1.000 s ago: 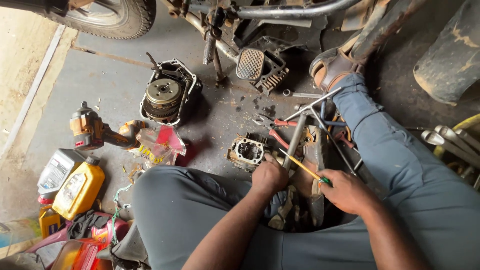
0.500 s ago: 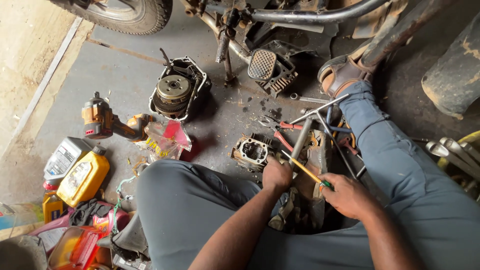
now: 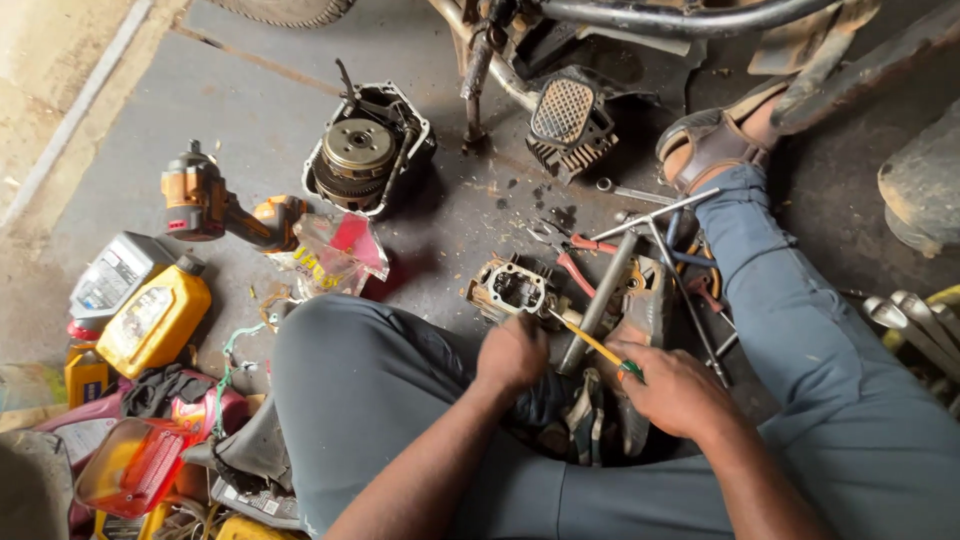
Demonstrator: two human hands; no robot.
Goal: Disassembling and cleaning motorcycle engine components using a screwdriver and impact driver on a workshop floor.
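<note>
The yellow screwdriver (image 3: 592, 343) sits in the right hand (image 3: 680, 392), grip closed on its handle, tip aimed up-left at the small engine part (image 3: 512, 287) on the floor. Left hand (image 3: 512, 352) is fisted beside it; what it holds, I cannot tell. A slip could gouge that part.

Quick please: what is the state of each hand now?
Left hand: closed; what it grips cannot be told.
Right hand: closed, holding yellow screwdriver.
</note>
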